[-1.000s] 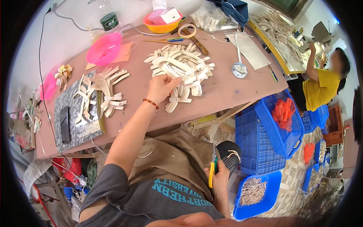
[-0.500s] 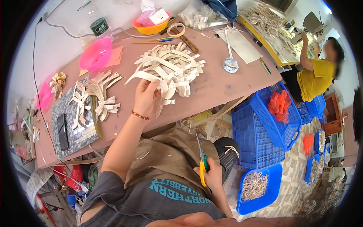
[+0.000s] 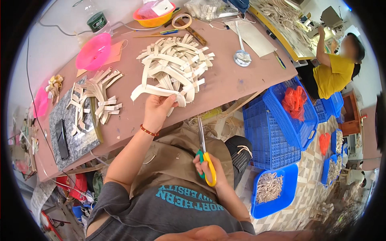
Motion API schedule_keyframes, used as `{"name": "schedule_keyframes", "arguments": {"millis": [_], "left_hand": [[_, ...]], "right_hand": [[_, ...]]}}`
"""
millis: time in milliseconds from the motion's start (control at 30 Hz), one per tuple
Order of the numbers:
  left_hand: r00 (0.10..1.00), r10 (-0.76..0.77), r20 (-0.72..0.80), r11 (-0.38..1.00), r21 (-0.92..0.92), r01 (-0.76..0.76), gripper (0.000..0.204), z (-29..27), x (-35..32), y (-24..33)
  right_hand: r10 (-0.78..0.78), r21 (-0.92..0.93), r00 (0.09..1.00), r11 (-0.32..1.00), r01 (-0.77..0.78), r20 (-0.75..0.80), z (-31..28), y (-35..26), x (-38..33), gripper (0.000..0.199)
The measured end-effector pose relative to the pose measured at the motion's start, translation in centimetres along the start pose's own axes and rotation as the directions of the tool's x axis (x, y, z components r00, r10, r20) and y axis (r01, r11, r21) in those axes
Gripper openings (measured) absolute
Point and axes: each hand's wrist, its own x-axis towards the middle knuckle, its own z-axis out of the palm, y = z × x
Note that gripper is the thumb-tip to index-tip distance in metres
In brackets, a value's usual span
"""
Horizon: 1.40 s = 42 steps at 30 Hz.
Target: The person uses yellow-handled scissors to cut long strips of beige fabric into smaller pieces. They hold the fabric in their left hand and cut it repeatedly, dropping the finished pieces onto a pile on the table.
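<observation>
Table [image 3: 237, 86] edge: left hand [image 3: 157, 110] pinches strip [image 3: 155, 91]; right hand [image 3: 211, 168] grips scissors [image 3: 204, 154].

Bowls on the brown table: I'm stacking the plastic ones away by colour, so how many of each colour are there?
Pink bowls: 2
Orange bowl: 1
Total: 3
</observation>
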Motion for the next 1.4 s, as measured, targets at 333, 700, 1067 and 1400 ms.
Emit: {"name": "schedule_keyframes", "arguments": {"millis": [333, 700, 1067, 1400], "left_hand": [[0.969, -0.213, 0.122, 0.914, -0.326, 0.242, 0.031, 2.9, -5.0, 2.5], [0.983, -0.120, 0.142, 0.940, -0.301, 0.158, 0.040, 4.9, -7.6, 2.1], [0.975, -0.128, 0.180, 0.936, -0.303, 0.179, 0.037, 4.6, -7.9, 2.9], [0.962, -0.153, 0.228, 0.923, -0.313, 0.221, 0.036, 4.5, -7.9, 2.9]], "right_hand": [[-0.172, -0.009, 0.985, 0.985, 0.172, 0.013, 0.1, -0.7, 0.1, 0.043], [-0.106, -0.047, 0.993, 0.993, 0.108, 0.056, 0.4, -0.8, -2.1, 0.062], [-0.048, 0.071, 0.995, 0.997, 0.042, 0.084, 0.5, -1.1, -2.3, 0.058], [0.039, 0.167, 0.996, 0.985, -0.052, 0.082, 0.1, -1.4, -3.4, 0.045]]}}
